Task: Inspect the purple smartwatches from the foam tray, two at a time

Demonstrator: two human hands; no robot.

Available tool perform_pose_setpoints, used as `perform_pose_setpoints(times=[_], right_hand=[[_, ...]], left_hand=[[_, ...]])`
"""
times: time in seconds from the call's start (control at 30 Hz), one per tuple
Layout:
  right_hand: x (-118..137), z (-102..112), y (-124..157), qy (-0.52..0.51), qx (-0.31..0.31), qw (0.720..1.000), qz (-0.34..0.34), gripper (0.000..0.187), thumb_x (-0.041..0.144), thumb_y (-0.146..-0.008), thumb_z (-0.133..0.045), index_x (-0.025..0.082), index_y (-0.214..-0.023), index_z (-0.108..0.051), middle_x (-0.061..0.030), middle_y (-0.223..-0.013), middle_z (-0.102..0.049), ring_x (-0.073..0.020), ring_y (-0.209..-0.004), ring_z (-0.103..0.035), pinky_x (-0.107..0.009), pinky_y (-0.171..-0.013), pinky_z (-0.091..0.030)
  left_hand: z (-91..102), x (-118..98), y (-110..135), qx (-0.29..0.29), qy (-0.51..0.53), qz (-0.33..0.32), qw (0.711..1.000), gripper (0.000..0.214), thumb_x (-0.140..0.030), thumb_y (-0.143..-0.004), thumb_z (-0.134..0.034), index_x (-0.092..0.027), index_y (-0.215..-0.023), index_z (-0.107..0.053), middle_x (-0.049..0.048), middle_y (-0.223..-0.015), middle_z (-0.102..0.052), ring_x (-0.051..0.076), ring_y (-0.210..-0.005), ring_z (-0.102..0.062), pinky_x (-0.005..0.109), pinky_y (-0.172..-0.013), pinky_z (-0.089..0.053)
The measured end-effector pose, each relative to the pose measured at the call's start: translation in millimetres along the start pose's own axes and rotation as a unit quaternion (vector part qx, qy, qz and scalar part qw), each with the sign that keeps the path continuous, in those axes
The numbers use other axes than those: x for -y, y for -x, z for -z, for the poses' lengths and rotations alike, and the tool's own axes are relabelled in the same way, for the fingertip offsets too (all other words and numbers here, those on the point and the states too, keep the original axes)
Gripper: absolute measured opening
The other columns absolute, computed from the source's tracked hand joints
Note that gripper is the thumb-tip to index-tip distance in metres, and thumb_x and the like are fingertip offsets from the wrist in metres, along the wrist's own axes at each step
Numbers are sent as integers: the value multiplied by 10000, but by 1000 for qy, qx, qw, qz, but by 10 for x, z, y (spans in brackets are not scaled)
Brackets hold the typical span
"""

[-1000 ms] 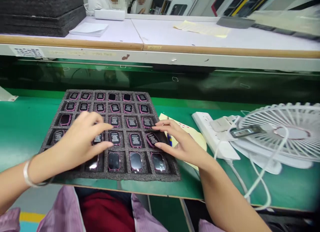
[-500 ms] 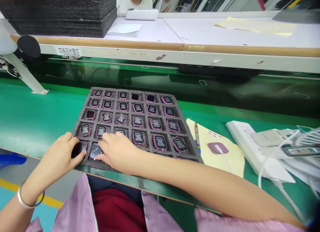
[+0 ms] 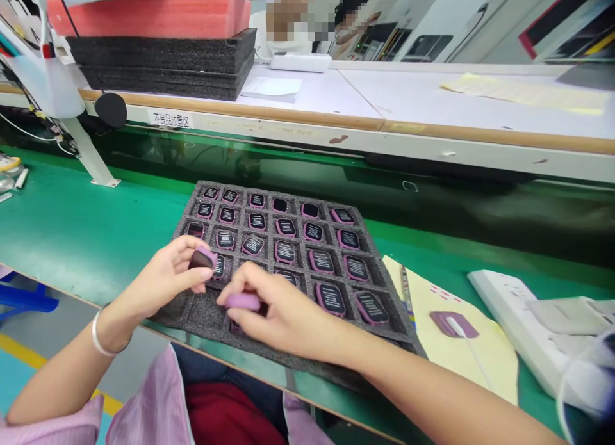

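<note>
A dark grey foam tray [image 3: 206, 312] lies on the green bench, its pockets filled with rows of purple-framed smartwatch bodies, most with lit text on their screens. My left hand [image 3: 175, 270] pinches one smartwatch [image 3: 204, 258], held tilted above the tray's left side. Between the fingers and thumb of my right hand [image 3: 269, 304] is a second purple smartwatch [image 3: 243, 302], seen edge-on over the near rows. Two pockets at the near left corner hold nothing. My right hand and forearm hide part of the nearest row.
Right of the tray, a yellow sheet [image 3: 494, 362] carries a purple pad [image 3: 454, 324] with a white cable and a pen [image 3: 404, 288]. Beyond it lies a white power strip [image 3: 509, 317]. Black foam trays [image 3: 158, 64] are stacked on the shelf, behind which people are visible.
Both hands have lifted a smartwatch out of the near left pockets and moved up and rightward with them. The camera view has shifted, so the bench sits lower and further right.
</note>
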State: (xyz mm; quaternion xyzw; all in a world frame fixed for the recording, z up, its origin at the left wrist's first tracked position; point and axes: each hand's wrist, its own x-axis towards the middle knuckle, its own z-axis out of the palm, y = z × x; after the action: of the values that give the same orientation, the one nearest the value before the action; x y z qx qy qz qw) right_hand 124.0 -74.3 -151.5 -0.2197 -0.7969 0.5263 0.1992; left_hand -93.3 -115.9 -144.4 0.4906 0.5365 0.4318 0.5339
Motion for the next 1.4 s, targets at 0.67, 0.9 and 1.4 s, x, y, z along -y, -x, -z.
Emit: perform_pose_setpoints(times=[0.67, 0.9, 1.4], right_hand=[[-450, 602, 293, -388, -183, 901, -63, 499, 431, -837, -826, 239, -1266, -659, -21, -883, -662, -161, -747, -617, -334, -762, -519], [-496, 638, 310, -455, -158, 874, -66, 485, 380, -837, -839, 267, -1281, -678, -46, -1049, -667, -141, -786, -615, -300, -780, -512], [-507, 583, 345, -492, -135, 857, -71, 493, 338, -805, -859, 237, -1251, -675, -64, -1127, -669, -130, -734, -613, -287, -729, -515]], left_hand=[[-783, -109, -822, 55, -127, -132, 982, 214, -222, -805, -628, -177, -1009, -581, 37, -934, -658, 188, -866, -603, 323, -790, -485], [-805, 47, -836, 39, -102, -95, 989, 379, -241, -799, -604, -172, -1163, -527, 80, -1038, -645, 215, -942, -610, 376, -853, -486], [-824, -2, -687, 12, -137, -134, 981, 302, -181, -769, -552, -196, -1069, -574, 44, -998, -682, 176, -908, -644, 305, -826, -510]])
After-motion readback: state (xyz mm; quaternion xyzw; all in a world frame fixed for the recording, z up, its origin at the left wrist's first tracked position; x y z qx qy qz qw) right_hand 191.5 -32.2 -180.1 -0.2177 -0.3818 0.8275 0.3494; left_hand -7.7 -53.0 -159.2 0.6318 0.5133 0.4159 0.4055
